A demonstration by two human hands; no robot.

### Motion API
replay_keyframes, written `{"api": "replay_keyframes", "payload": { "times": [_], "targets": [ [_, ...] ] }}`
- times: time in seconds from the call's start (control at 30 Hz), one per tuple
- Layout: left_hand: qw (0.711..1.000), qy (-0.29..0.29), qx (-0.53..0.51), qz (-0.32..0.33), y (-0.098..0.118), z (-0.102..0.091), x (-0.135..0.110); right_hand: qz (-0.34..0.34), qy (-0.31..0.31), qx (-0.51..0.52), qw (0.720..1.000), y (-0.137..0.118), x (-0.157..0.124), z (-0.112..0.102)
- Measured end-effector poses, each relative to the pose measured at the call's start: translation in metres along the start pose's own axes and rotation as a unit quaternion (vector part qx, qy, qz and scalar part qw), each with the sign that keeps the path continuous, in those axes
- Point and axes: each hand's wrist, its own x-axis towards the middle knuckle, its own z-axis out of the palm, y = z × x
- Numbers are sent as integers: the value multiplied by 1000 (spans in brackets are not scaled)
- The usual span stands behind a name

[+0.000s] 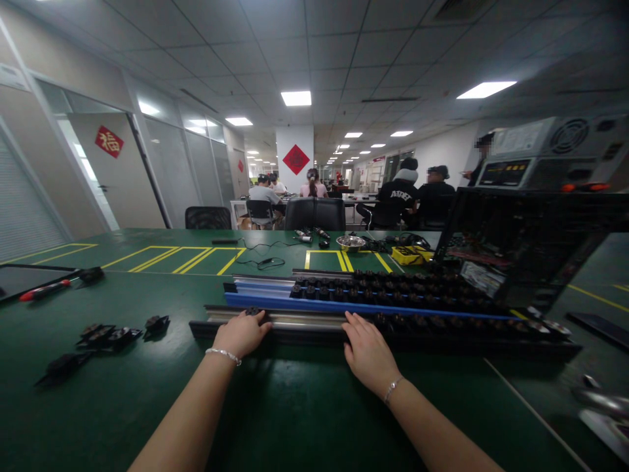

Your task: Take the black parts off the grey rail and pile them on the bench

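Observation:
My left hand is at the left part of a long black rail with a silvery channel. Its fingers are bent around a small black part at the channel; their grip is partly hidden. My right hand lies further right on the same rail, fingers stretched over its near edge and holding nothing. Right of that hand, a row of similar black parts sits in the rail. Behind it runs a blue rail, also carrying black parts in rows.
Loose black parts lie on the green table at left, with a red-handled screwdriver beyond. At right stands an open computer case under a power supply. A metal bowl and cables are farther back. People sit beyond.

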Motion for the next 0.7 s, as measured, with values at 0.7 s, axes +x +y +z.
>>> {"api": "replay_keyframes", "payload": {
  "times": [0.7],
  "targets": [
    [999, 19, -6, -26, -28, 4, 12, -3, 0, -7, 1000, 0, 0, -1]
  ]
}}
